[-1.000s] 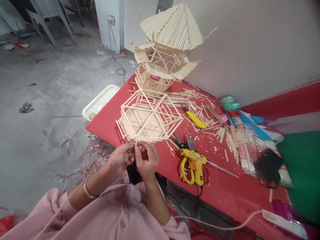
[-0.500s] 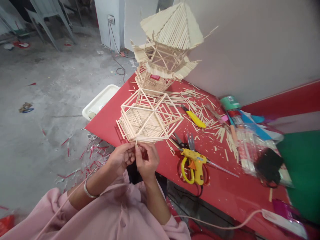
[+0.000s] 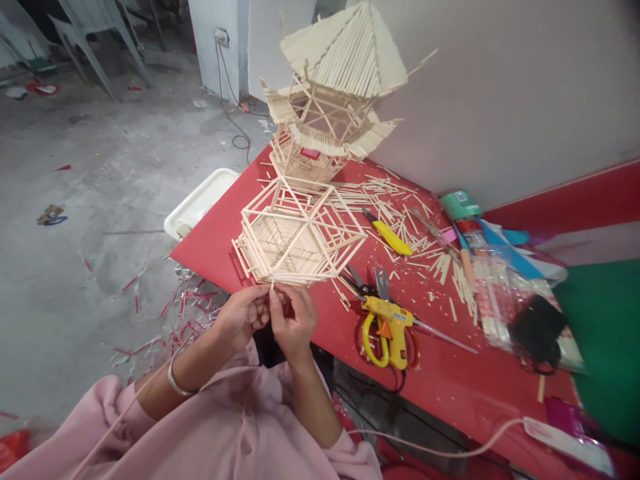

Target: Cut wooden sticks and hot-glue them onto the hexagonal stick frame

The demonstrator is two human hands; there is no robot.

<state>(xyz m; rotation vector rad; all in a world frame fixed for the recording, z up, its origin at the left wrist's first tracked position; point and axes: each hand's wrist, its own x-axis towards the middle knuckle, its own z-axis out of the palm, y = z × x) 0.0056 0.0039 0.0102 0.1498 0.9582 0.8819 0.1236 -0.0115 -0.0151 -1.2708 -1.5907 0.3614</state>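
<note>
A six-sided frame of thin wooden sticks (image 3: 305, 220), with a floor of packed sticks, stands at the near left of the red table. At its near edge, a short wooden stick (image 3: 273, 284) is pinched between the thumb and fingers of my right hand (image 3: 295, 320). My left hand (image 3: 245, 313) is closed beside it, its fingertips meeting at the same stick against the frame; its other fingers are curled. Behind the frame rises a taller stick pagoda (image 3: 345, 60) with tiered roofs.
A yellow glue gun (image 3: 393, 327) lies right of my hands, close to scissors (image 3: 383, 283). Farther back are a yellow cutter knife (image 3: 393, 237), scattered sticks (image 3: 370, 197) and bagged sticks (image 3: 500, 287). A white tray (image 3: 215, 183) sits past the left table edge; a pink cord (image 3: 445, 455) crosses the front.
Both hands keep their pinch at the frame's near edge. My right hand has shifted very slightly left; the frame and tools have not visibly moved.
</note>
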